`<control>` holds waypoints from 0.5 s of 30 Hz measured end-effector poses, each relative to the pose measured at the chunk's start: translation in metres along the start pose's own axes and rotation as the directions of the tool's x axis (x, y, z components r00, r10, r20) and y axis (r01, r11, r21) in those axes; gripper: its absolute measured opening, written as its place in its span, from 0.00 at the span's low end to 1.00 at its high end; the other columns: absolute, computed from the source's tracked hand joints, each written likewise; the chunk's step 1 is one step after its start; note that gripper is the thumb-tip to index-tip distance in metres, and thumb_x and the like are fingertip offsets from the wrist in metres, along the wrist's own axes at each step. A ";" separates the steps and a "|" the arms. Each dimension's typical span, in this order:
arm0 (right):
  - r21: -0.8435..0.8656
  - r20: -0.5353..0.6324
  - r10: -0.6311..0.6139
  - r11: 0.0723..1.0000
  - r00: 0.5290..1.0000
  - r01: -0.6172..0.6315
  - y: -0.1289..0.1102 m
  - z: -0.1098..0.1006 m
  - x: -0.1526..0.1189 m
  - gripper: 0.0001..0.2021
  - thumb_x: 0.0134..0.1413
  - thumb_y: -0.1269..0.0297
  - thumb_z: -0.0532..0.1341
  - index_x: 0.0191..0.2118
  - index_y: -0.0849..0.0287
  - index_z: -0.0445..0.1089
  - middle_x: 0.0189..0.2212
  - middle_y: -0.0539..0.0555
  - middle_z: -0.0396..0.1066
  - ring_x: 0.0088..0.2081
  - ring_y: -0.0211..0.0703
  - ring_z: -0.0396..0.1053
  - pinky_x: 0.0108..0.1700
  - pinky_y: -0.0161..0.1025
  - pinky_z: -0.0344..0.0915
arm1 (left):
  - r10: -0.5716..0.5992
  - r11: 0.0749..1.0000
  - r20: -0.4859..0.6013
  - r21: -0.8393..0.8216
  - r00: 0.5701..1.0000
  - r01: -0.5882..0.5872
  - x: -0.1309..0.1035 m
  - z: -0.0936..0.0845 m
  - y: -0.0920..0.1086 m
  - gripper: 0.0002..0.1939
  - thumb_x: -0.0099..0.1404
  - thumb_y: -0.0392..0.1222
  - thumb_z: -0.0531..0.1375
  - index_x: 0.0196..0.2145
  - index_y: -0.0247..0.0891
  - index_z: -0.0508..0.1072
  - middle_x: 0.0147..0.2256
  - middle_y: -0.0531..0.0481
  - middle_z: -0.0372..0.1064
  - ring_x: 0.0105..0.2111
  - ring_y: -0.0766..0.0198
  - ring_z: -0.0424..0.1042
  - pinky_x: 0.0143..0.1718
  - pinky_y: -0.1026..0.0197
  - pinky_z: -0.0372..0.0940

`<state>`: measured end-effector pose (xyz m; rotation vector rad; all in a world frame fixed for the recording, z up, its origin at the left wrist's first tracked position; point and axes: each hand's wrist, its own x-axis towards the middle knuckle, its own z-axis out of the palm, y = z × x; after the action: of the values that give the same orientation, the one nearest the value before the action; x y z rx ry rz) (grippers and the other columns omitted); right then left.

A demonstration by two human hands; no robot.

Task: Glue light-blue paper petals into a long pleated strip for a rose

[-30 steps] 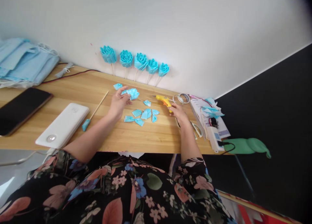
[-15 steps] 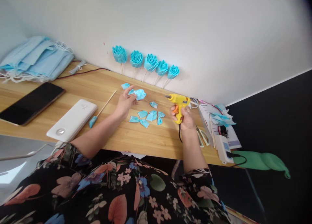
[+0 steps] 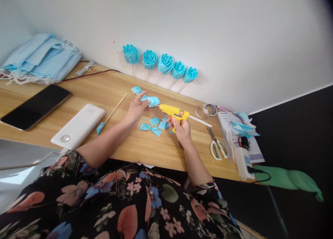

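Table: A wooden table (image 3: 132, 147) meets a pale wall (image 3: 221, 41); five blue flowers (image 3: 165, 63) on sticks lean beyond both hands.
Left hand: Stretched forward, the left hand (image 3: 137, 107) pinches a blue folded piece (image 3: 154, 101) between thumb and fingers.
Right hand: Angled inward, the right hand (image 3: 182, 131) grips a yellow glue gun (image 3: 171, 111), nozzle at the piece.
Blue cutouts: Folded cutouts (image 3: 156, 131) lie between the hands, nearer the person.

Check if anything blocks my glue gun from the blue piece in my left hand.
Nothing visible does: the nozzle of the yellow hot-glue gun in your right hand is right at the blue fabric piece in your left hand. Contact is unclear.
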<state>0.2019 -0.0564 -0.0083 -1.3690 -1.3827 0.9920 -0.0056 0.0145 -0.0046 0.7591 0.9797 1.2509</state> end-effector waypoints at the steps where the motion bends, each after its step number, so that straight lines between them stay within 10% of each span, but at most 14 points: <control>1: -0.032 -0.015 -0.023 0.999 1.000 0.022 0.001 0.000 0.000 0.25 0.58 0.36 0.61 0.32 0.55 0.75 0.28 0.53 0.75 0.28 0.40 0.67 0.30 0.39 0.66 | 0.001 1.000 0.008 0.002 1.000 -0.001 0.000 0.000 0.000 0.29 0.66 0.30 0.62 0.64 0.36 0.68 0.30 0.54 0.73 0.32 0.65 0.76 0.40 0.61 0.73; 15: -0.255 -0.015 -0.105 0.962 0.994 0.098 -0.004 0.003 -0.001 0.18 0.61 0.44 0.60 0.29 0.52 0.73 0.31 0.54 0.76 0.32 0.46 0.72 0.43 0.45 0.71 | -0.029 0.998 0.023 -0.056 0.999 0.030 -0.004 0.003 0.003 0.29 0.65 0.29 0.62 0.63 0.32 0.69 0.29 0.54 0.73 0.32 0.66 0.75 0.43 0.59 0.72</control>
<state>0.1978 -0.0579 -0.0057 -1.4749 -1.5838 0.7442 -0.0038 0.0109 0.0003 0.7109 0.9302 1.2371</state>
